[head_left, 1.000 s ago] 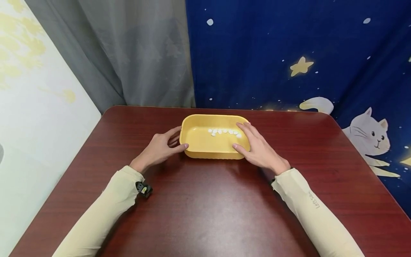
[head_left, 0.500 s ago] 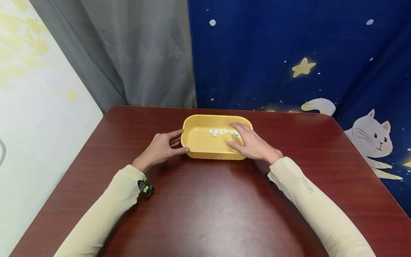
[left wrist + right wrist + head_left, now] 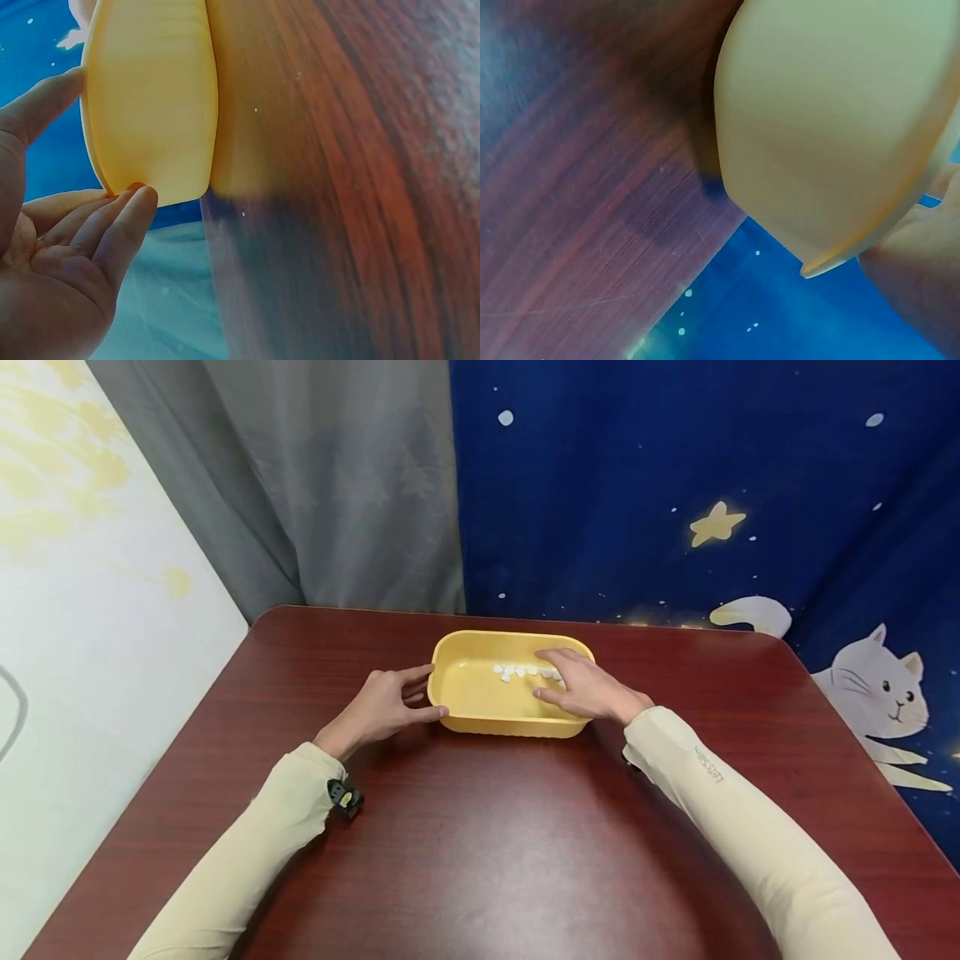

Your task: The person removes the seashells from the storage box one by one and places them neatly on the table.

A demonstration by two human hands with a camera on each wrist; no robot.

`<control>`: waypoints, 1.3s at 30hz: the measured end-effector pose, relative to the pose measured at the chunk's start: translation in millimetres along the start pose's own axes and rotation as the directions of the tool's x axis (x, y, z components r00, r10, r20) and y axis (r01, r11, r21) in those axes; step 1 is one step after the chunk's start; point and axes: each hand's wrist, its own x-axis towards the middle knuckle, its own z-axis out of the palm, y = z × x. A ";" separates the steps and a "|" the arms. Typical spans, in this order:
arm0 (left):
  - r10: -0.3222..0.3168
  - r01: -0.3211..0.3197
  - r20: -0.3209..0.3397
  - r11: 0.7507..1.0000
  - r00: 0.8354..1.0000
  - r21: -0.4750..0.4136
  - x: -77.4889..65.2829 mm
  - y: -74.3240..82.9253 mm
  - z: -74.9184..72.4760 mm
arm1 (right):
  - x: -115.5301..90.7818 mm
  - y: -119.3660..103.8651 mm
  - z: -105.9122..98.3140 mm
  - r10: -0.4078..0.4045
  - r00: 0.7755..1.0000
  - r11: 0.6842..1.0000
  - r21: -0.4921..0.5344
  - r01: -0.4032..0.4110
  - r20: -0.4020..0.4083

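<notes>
A yellow plastic tub [image 3: 487, 725] with rounded corners stands near the table's far edge. Several small white pieces [image 3: 521, 672] lie in a loose row on its floor, too small to name. My left hand [image 3: 378, 703] holds the tub's left end, thumb at the front rim and fingers against the end wall; the left wrist view shows this grip on the tub [image 3: 150, 105]. Over the tub's right end reaches my right hand [image 3: 588, 689], thumb and fingers apart above the inside. In the right wrist view the tub wall [image 3: 832, 127] hides most of that hand [image 3: 915, 270].
The dark red wooden table [image 3: 450, 835] stretches around the tub. Behind it hang a grey curtain [image 3: 360, 485] and a blue curtain [image 3: 600, 485] with stars and a cat. A white wall [image 3: 90, 652] stands at the left. A black strap [image 3: 345, 797] circles the left wrist.
My right hand has moved inward from the tub's right rim to over its inside. The left hand stays at the left end. The whole view has shifted slightly.
</notes>
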 end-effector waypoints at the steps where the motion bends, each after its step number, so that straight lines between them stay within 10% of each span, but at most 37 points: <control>1: 0.001 -0.001 0.002 1.000 1.000 0.005 -0.2 0.0 -0.2 | 2.7 0.3 0.1 -0.006 1.000 1.000 -0.002 0.006 0.006; 39: 0.041 -0.040 -0.003 0.987 0.999 0.159 1.8 0.1 -5.1 | 47.9 23.9 9.9 -0.099 0.994 0.930 -0.352 0.108 0.045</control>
